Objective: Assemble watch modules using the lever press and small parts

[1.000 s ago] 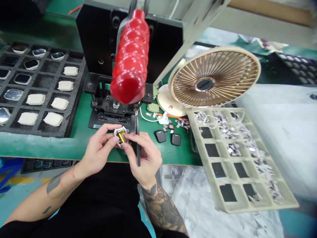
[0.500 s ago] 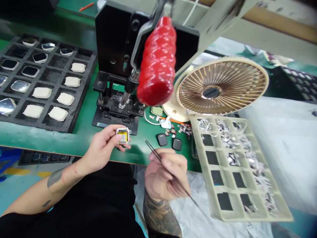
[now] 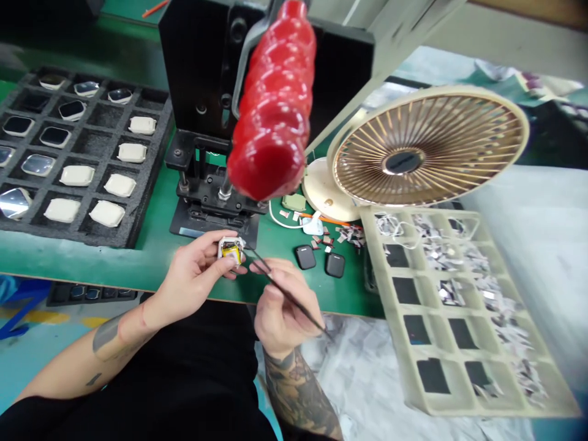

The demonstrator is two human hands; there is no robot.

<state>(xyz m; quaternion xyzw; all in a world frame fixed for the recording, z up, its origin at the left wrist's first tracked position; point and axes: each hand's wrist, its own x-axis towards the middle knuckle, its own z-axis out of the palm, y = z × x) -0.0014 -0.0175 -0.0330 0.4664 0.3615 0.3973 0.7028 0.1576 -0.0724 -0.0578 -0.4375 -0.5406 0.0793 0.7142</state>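
Observation:
My left hand (image 3: 197, 266) holds a small white watch case (image 3: 231, 250) by its edges, its open inside facing up, above the front of the green table. Inside the case a yellow-edged battery shows, tilted, with my thumb at its lower side. My right hand (image 3: 288, 306) is closed round dark tweezers (image 3: 287, 294), whose tips are at the right edge of the case. Whether the tips grip anything is too small to tell.
Behind my hands stands a black press (image 3: 202, 184) with a red handle (image 3: 275, 110). A foam tray (image 3: 131, 229) of watch cases lies left. On the right are a fan (image 3: 427, 153), a compartment tray (image 3: 413, 392) of small parts and two black squarish pieces (image 3: 305, 257).
My right hand has moved left and brought the tweezers to the case. The battery now looks tilted in the case. The view has shifted slightly.

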